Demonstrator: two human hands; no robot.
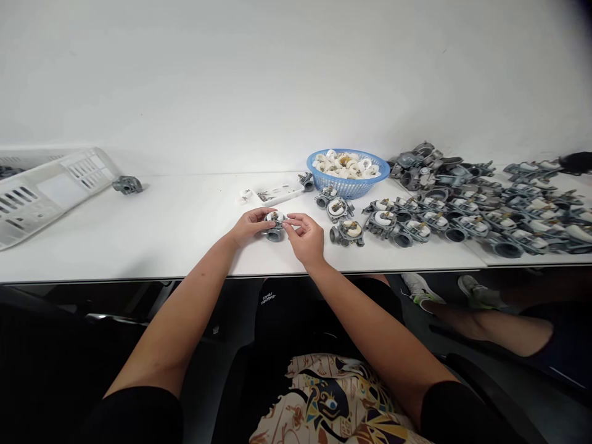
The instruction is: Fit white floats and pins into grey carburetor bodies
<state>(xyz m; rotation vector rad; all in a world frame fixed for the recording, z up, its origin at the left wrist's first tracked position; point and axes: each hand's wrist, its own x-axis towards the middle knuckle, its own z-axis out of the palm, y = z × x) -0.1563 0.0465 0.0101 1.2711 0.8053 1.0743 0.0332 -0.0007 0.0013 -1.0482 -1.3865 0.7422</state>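
A grey metal carburetor body [274,235] with a white round part [275,217] on top rests on the white table near its front edge. My left hand [252,226] grips it from the left, thumb and fingers closed on its side. From the right, my right hand [305,236] reaches its upper edge with thumb and forefinger pinched together; what lies between those fingertips is too small to make out. Just behind is a white tray [283,196] with small metal pieces. A blue basket [348,187] full of white round parts stands behind and to the right.
Many carburetor bodies [435,223] cover the table's right side, some piled at the back. A white slotted crate [44,194] is at the left, with a lone metal body [127,185] beside it. Another person's legs [504,327] show below the table at right.
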